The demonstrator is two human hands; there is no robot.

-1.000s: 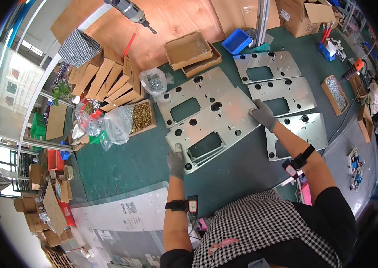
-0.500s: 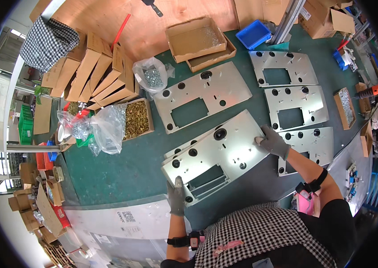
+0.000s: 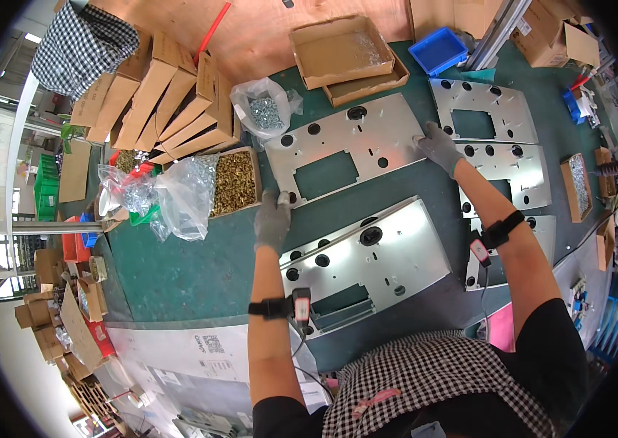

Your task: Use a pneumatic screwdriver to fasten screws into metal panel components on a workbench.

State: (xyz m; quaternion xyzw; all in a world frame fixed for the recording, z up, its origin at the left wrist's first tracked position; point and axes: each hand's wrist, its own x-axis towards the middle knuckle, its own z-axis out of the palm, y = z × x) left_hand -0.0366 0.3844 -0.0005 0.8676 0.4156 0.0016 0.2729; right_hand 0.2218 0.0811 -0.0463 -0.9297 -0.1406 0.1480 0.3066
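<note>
While near the plate (image 3: 400, 120), bagged hardware (image 3: 265, 113).

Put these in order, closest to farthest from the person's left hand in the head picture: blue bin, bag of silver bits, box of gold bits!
From the left hand:
1. Box of gold bits: just ahead, a little to the left.
2. Bag of silver bits: farther ahead, behind that box.
3. Blue bin: far ahead, off to the right.
</note>
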